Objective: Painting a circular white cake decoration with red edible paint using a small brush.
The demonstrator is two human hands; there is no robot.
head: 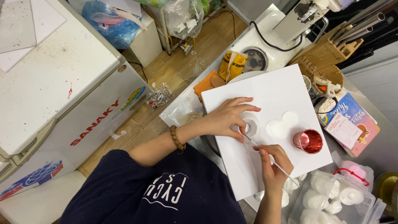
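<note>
we look down on a white board point(265, 89) lying across a crowded surface point(375, 151), its near corner pointing back toward us. our left hand point(227, 117) lies on the middle of the board, fingers spread and curled over a small white ring point(250, 126), steadying it. our right hand point(271, 166) sits near the board's near edge, thumb and fingers pinched on a thin white brush point(265, 154) whose tip reaches up to the ring. a wooden bead bracelet point(177, 138) circles the left wrist.

just right of the ring, two white discs point(282, 124) lie flat on the board, and a shiny pink cup point(308, 141) stands by the board's right edge. past that edge a colourful box point(352, 120) rests on the surface. at the surface's near right corner a clear plastic tub point(331, 199) holds white moulded pieces. at the far edge stand a wooden knife block point(327, 52), a yellow packet point(232, 64) and a round metal lid point(255, 59), with an orange cloth point(206, 84) tucked under the board's far left corner.

to the left, beyond a strip of wooden floor point(178, 68), stands a white chest freezer point(58, 79), with a blue plastic bag point(110, 23) behind it.
</note>
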